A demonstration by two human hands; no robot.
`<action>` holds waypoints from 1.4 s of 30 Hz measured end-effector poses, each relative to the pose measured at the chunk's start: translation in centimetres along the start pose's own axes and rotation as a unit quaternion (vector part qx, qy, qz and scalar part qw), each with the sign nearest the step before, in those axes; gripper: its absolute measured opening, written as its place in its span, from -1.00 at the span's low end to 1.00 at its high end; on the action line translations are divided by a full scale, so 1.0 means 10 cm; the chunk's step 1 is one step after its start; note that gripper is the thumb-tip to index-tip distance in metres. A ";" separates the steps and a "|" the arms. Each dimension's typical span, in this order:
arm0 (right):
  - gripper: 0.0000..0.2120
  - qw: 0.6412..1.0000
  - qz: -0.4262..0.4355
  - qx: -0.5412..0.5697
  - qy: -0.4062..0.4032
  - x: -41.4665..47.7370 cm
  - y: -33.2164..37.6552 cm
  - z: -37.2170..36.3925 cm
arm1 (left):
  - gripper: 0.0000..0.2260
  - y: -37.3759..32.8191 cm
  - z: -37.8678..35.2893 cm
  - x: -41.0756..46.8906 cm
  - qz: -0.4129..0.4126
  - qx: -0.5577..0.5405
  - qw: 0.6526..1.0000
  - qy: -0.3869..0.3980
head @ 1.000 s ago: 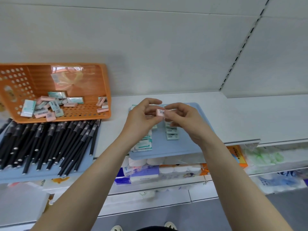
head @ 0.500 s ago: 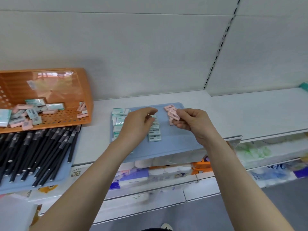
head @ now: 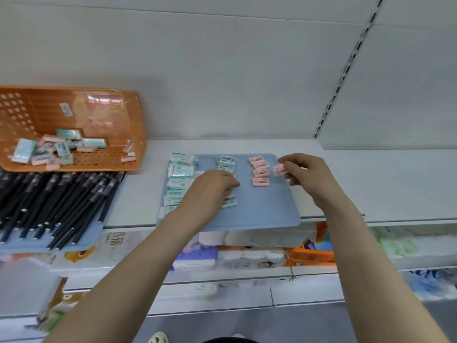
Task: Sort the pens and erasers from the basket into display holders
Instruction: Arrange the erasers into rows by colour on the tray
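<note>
My right hand [head: 308, 175] pinches a pink eraser [head: 279, 169] just right of a column of pink erasers [head: 260, 171] on the blue tray [head: 267, 209]. My left hand [head: 210, 189] rests palm down over the middle column of small green erasers [head: 226, 162], fingers fairly straight, hiding its lower part. Larger green erasers [head: 181, 179] line the tray's left side. The orange basket [head: 116, 115] at the left, tipped towards me, holds several mixed erasers [head: 49, 151]. Black pens [head: 49, 201] lie on a second blue tray [head: 86, 241] below it.
Both trays sit on a white shelf [head: 371, 184] with a white back wall. Bare shelf lies right of the eraser tray. The lower shelf holds packs of tissue and paper rolls [head: 247, 248].
My hands parted: the right one carried the pink eraser right, beside the pink column; the left one dropped onto the middle green column. The view shifted right.
</note>
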State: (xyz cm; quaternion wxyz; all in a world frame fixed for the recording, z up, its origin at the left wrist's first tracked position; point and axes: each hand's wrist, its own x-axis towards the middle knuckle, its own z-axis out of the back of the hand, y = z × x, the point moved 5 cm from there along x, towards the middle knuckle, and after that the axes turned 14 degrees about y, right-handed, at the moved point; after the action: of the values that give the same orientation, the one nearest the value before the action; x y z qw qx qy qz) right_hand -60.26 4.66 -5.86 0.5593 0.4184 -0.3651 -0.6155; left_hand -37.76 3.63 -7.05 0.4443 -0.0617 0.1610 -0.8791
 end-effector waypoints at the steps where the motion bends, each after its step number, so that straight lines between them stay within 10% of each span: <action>1: -0.83 1.000 0.006 -0.012 0.012 0.02 0.02 -0.02 | -0.73 0.00 0.00 0.00 -0.005 -0.003 1.000 -0.001; 9: -0.88 0.987 -0.106 -0.042 0.116 0.02 -0.11 -0.33 | -0.71 -0.04 -0.03 -0.07 -0.034 -0.012 0.999 -0.018; 15: -0.81 0.969 -0.027 -0.235 0.066 0.06 -0.03 -0.39 | -0.40 -0.07 -0.26 -0.03 0.029 0.028 0.996 0.076; 25: -0.78 0.928 0.007 -0.353 0.116 0.25 0.07 -0.48 | -0.46 -0.11 -0.33 0.03 0.035 0.043 0.995 0.083; 31: -0.95 0.949 0.087 -0.303 0.018 0.34 0.54 -0.63 | -0.71 0.27 0.29 -0.32 -0.040 -0.028 0.991 -0.125; 42: -0.77 0.905 0.315 -0.262 0.114 0.31 1.61 -2.72 | -0.61 2.47 1.17 -1.37 0.228 0.009 0.959 -0.167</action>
State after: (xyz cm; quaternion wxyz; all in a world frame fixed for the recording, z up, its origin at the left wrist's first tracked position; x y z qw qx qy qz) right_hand -29.07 0.36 -1.87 0.8514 0.1870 -0.2376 -0.4286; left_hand -7.84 -1.76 -3.93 0.6543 -0.1646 0.0862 -0.7330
